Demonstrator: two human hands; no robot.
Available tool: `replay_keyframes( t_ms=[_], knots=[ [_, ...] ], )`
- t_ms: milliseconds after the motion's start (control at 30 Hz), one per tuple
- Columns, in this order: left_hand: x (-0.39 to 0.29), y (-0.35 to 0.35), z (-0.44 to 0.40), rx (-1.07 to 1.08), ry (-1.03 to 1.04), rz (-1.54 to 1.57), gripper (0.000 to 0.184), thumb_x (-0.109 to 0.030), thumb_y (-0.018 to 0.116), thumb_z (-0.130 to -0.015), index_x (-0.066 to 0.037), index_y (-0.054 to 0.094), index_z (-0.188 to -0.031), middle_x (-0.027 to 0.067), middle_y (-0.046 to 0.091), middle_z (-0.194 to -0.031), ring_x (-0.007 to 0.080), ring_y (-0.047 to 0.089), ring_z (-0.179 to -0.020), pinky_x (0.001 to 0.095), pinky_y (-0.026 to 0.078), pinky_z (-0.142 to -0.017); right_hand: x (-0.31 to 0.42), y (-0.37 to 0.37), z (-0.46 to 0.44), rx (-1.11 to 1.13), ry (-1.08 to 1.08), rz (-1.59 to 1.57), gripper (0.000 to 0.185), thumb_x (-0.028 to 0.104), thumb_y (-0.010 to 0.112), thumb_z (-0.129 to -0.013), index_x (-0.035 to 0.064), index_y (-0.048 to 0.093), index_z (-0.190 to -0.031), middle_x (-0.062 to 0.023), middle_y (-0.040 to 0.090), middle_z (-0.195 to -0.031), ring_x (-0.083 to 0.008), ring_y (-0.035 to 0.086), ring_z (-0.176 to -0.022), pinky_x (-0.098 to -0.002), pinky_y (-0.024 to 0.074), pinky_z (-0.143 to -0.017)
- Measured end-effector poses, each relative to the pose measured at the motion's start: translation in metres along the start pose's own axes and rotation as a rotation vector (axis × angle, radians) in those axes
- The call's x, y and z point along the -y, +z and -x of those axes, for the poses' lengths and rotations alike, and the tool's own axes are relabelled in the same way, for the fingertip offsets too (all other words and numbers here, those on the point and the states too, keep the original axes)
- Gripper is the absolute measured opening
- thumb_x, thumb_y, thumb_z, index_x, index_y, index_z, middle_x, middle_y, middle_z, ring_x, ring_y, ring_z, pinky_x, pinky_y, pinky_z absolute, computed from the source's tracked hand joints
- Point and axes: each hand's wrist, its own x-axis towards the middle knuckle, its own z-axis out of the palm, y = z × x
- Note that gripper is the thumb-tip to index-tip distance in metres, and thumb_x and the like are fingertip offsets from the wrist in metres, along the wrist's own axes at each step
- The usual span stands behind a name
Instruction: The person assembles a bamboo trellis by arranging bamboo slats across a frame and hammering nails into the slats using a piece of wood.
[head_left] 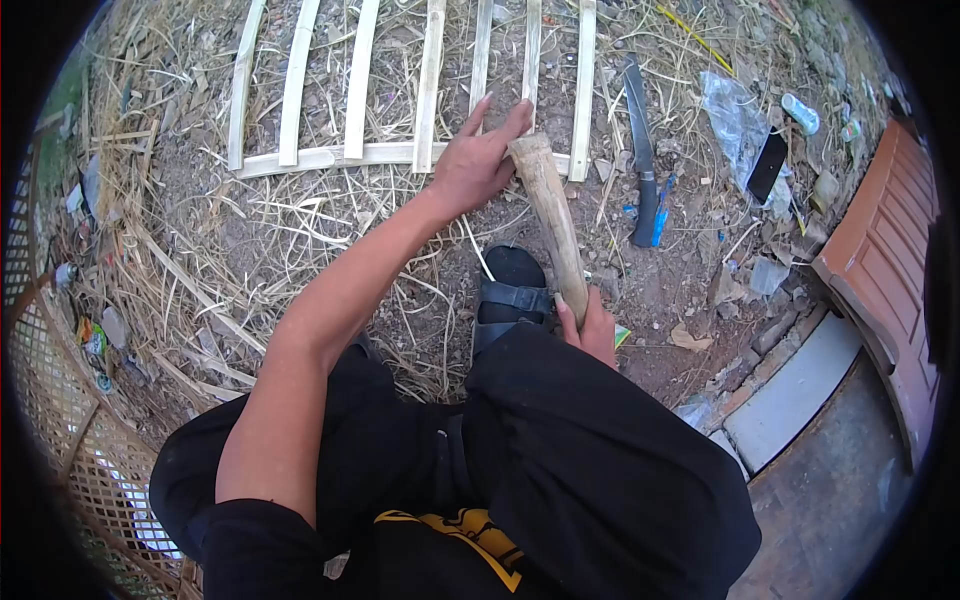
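Note:
My right hand point(592, 332) is closed around the lower end of a thick wooden stick point(555, 225), which slants up and left over the ground. Its blunt upper end is beside my left hand point(478, 165). That hand lies with fingers stretched apart over the joint of a bamboo crosspiece point(385, 153) and two upright slats; its palm side is hidden. Several pale bamboo slats point(298, 80) run away from me, side by side, their near ends at the crosspiece. A long knife with a dark blade point(639, 115) lies to the right of the slats.
Bamboo shavings point(310, 225) cover the dirt. On the right are a black phone point(768, 168), clear plastic point(730, 115), a white can-like object point(800, 114) and a leaning brown panel point(885, 260). Woven lattice point(90, 450) stands at left. My sandalled foot point(512, 290) is beneath the stick.

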Motion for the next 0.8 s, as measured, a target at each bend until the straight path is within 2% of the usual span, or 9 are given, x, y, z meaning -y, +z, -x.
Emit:
replay_keyframes(
  t_ms=[167, 233, 267, 333, 367, 433, 533, 600, 800],
  knots=[
    [0.001, -0.001, -0.003, -0.014, -0.047, 0.054, 0.076, -0.019, 0.068, -0.094, -0.002, 0.027, -0.156, 0.0073, 0.056, -0.147, 0.0194, 0.056, -0.132, 0.0473, 0.019, -0.125, 0.009, -0.008, 0.019, -0.161, -0.020, -0.238, 0.039, 0.027, 0.067, -0.095, -0.0027, 0.053, -0.115, -0.0227, 0.067, -0.078, -0.0438, 0.069, -0.069, -0.0438, 0.0527, -0.061],
    [0.001, -0.004, -0.005, 0.001, -0.023, 0.028, 0.076, -0.020, 0.068, -0.094, -0.003, 0.027, -0.156, 0.0075, 0.057, -0.146, 0.0201, 0.056, -0.133, 0.0478, 0.019, -0.125, 0.002, -0.011, 0.017, -0.237, -0.218, -0.206, 0.036, 0.025, 0.067, -0.096, -0.0028, 0.054, -0.115, -0.0202, 0.066, -0.076, -0.0391, 0.069, -0.065, -0.0410, 0.0519, -0.059],
    [0.001, -0.005, -0.005, 0.003, -0.035, 0.052, 0.074, -0.020, 0.068, -0.094, -0.004, 0.029, -0.156, 0.0075, 0.057, -0.146, 0.0202, 0.056, -0.133, 0.0482, 0.019, -0.125, 0.000, -0.013, 0.017, -0.239, -0.222, -0.206, 0.036, 0.025, 0.067, -0.096, -0.0028, 0.054, -0.115, -0.0202, 0.066, -0.076, -0.0391, 0.069, -0.065, -0.0410, 0.0519, -0.059],
    [0.000, -0.007, -0.005, 0.009, -0.047, 0.074, 0.073, -0.020, 0.068, -0.094, -0.005, 0.030, -0.155, 0.0075, 0.057, -0.146, 0.0203, 0.056, -0.133, 0.0485, 0.020, -0.125, 0.007, -0.020, 0.018, -0.113, -0.066, -0.160, 0.031, 0.023, 0.065, -0.097, -0.0030, 0.056, -0.111, -0.0152, 0.064, -0.070, -0.0288, 0.068, -0.059, -0.0380, 0.0505, -0.056],
    [-0.001, -0.008, -0.005, 0.022, -0.066, 0.092, 0.075, -0.023, 0.069, -0.093, -0.007, 0.031, -0.156, 0.0078, 0.058, -0.145, 0.0208, 0.056, -0.132, 0.0490, 0.020, -0.125, 0.007, -0.019, 0.019, -0.117, -0.065, -0.162, 0.031, 0.023, 0.065, -0.097, -0.0030, 0.056, -0.111, -0.0152, 0.064, -0.070, -0.0288, 0.068, -0.059, -0.0380, 0.0505, -0.056],
    [-0.004, -0.014, -0.008, 0.037, -0.081, 0.108, 0.077, -0.025, 0.071, -0.092, -0.008, 0.032, -0.156, 0.0080, 0.058, -0.145, 0.0213, 0.057, -0.132, 0.0494, 0.020, -0.125, 0.007, -0.018, 0.020, -0.133, 0.098, -0.234, 0.028, 0.023, 0.064, -0.098, -0.0025, 0.056, -0.107, -0.0100, 0.061, -0.065, -0.0193, 0.064, -0.055, -0.0353, 0.0481, -0.053],
    [-0.006, -0.022, -0.009, 0.101, -0.052, 0.117, 0.079, -0.033, 0.076, -0.087, -0.011, 0.039, -0.154, 0.0085, 0.055, -0.148, 0.0235, 0.053, -0.137, 0.0506, 0.021, -0.125, 0.010, -0.016, 0.021, -0.189, 0.151, -0.311, 0.028, 0.024, 0.063, -0.099, -0.0019, 0.056, -0.104, -0.0064, 0.059, -0.062, -0.0149, 0.060, -0.053, -0.0334, 0.0459, -0.050],
    [-0.006, -0.024, -0.007, 0.084, 0.137, -0.074, 0.080, -0.040, 0.080, -0.082, -0.013, 0.047, -0.150, 0.0081, 0.051, -0.152, 0.0252, 0.046, -0.142, 0.0513, 0.021, -0.125, 0.009, -0.013, 0.021, -0.192, 0.167, -0.333, 0.027, 0.024, 0.063, -0.099, -0.0017, 0.056, -0.103, -0.0067, 0.059, -0.062, -0.0152, 0.060, -0.052, -0.0333, 0.0454, -0.050],
    [0.002, -0.019, -0.004, 0.109, 0.097, -0.137, 0.073, -0.041, 0.080, -0.080, -0.013, 0.055, -0.143, 0.0055, 0.049, -0.154, 0.0253, 0.042, -0.145, 0.0516, 0.022, -0.125, -0.003, 0.000, 0.021, -0.152, 0.098, -0.290, 0.027, 0.023, 0.066, -0.098, -0.0015, 0.056, -0.101, -0.0088, 0.060, -0.062, -0.0177, 0.062, -0.053, -0.0342, 0.0459, -0.050]
  ],
)
